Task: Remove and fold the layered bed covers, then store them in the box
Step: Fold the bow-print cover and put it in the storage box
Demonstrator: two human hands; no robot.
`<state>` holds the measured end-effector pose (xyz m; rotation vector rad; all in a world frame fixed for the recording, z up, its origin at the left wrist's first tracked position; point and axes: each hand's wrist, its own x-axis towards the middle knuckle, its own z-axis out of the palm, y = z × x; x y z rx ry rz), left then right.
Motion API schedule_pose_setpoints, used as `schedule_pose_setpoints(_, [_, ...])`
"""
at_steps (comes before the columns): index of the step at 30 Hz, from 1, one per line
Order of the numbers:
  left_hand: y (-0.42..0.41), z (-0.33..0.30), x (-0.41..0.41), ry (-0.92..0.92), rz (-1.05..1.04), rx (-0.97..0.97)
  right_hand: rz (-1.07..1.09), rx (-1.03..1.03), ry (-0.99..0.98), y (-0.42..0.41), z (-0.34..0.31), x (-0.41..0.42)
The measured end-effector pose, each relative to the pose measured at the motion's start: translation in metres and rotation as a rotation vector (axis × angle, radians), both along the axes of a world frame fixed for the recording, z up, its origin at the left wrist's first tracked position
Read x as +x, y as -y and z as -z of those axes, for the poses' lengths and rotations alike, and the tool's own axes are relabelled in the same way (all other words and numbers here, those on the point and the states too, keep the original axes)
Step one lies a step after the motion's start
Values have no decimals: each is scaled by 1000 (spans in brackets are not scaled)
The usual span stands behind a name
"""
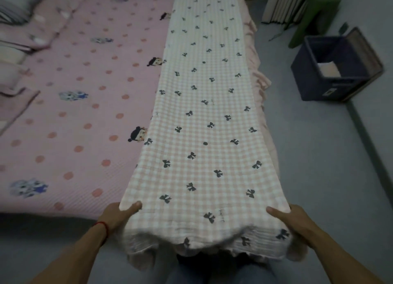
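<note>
Two hands, left grip (119, 216) and right grip (297, 222) pinching checked cover (204, 122) near corners, bed's right edge.

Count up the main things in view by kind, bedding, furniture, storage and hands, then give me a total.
Bed covers: 2, the checked bow-print cover and the pink dotted cover
Pillows: 1, striped
Storage boxes: 1, dark box
Stools: 1, green stool
Hands: 2, left hand and right hand, both gripping the checked cover
Total: 7
</note>
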<state>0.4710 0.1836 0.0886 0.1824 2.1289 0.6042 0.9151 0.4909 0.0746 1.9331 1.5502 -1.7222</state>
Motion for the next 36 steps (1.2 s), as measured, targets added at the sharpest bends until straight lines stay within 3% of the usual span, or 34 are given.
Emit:
schedule_pose_setpoints(3, [14,-15,-2,138,83,4,-70,-21,35,6,-22,8])
schedule_pose_setpoints(7, [24,-20,-2,341,-18,91,-58,-82,30,16,-35,2])
schedule_pose_setpoints(13, [37,-20,6,260,-57,187,-17,40,23,35,-46,5])
schedule_pose_setpoints(17, [63,-8,9,630,4,155,-4,-132,94,50,-45,22])
schedule_pose_setpoints(19, [73,1,16,667,33,119,-21,-193,167,58,-43,29])
schedule_pose_setpoints(23, [87,10,35,512,-46,113,6,-260,152,74,-28,39])
schedule_pose_setpoints(27, [98,5,51,161,-107,95,43,-133,84,84,-33,43])
schedule_pose_setpoints(31, [101,-5,63,-45,-151,117,162,-11,-29,91,-37,60])
schedule_pose_setpoints(36, [96,-28,77,-165,-97,20,118,-187,-126,102,-37,78])
